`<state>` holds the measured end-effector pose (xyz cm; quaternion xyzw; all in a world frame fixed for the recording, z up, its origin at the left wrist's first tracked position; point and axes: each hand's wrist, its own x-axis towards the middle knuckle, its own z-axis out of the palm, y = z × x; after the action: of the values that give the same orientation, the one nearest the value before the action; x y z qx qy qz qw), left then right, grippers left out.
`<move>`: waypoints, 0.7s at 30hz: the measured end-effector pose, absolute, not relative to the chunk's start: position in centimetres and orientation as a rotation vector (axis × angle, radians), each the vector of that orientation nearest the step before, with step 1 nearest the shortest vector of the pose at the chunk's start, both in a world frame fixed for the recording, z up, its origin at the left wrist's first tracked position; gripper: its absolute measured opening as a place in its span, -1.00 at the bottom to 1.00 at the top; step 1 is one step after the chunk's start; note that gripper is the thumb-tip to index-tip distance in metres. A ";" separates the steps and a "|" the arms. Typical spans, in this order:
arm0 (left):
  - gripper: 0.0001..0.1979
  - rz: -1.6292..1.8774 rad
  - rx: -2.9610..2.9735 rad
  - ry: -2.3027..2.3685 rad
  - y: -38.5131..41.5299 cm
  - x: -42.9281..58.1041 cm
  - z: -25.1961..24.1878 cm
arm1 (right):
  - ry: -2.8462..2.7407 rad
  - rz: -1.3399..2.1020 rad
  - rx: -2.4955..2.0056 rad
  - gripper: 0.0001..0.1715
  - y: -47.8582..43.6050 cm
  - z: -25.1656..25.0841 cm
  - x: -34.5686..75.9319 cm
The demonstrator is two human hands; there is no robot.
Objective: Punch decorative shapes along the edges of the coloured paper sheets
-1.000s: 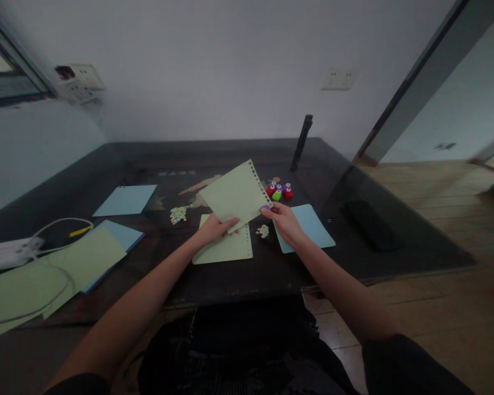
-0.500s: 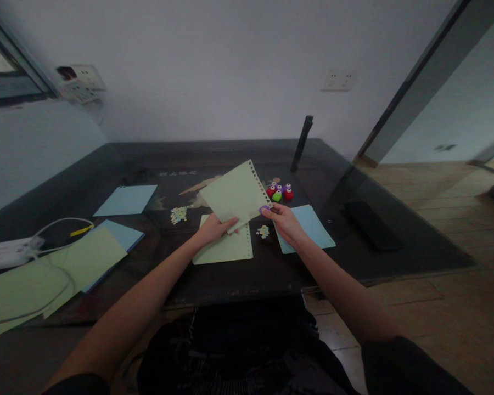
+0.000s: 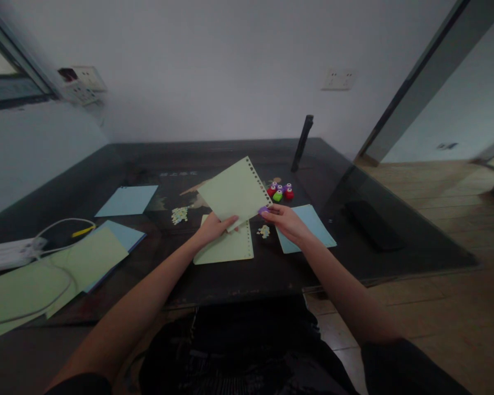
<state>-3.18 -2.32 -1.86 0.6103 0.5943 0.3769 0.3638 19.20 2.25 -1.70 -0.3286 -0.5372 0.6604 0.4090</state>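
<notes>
My left hand (image 3: 214, 227) pinches the lower corner of a pale green sheet (image 3: 234, 192), which is tilted above the table with its punched edge to the right. My right hand (image 3: 286, 220) holds a small purple piece (image 3: 263, 210) at the sheet's lower right corner. Beneath lies a green stack of punched paper (image 3: 226, 247). A blue stack (image 3: 313, 225) lies under and beside my right hand. Several red, purple and green pieces with eye-like tops (image 3: 279, 192) stand behind it. Small pale bits lie in two piles, one at the left (image 3: 179, 215), one between the stacks (image 3: 264, 231).
On the dark table (image 3: 239, 285) are a blue sheet (image 3: 127, 201), overlapping green sheets (image 3: 94, 255) and a white power strip (image 3: 12, 254) with a cable at the left. A black stand (image 3: 302, 144) rises at the back; a black flat object (image 3: 372, 225) lies right.
The held green sheet has shifted slightly left and up. My right hand has moved very little, and the purple piece shows a bit more clearly.
</notes>
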 end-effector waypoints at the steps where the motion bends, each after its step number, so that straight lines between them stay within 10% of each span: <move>1: -0.79 0.973 1.564 1.521 -2.3 -3.2 -1.9 | -1.386 1.684 -0.824 -0.68 2.3 -1.6 19.4; 13: -0.77 1.034 1.520 1.465 -2.3 -3.4 -1.7 | -1.613 1.735 -0.940 -0.72 2.5 -0.2 21.3; 21: -0.74 1.041 1.516 1.462 -2.3 -3.4 -1.8 | -1.861 1.106 -0.949 -0.74 3.3 -1.7 20.4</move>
<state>-3.44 -2.26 -1.84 0.5954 0.5741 0.4088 0.3857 20.41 3.29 -1.66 -0.3717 -0.7285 0.4329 0.3791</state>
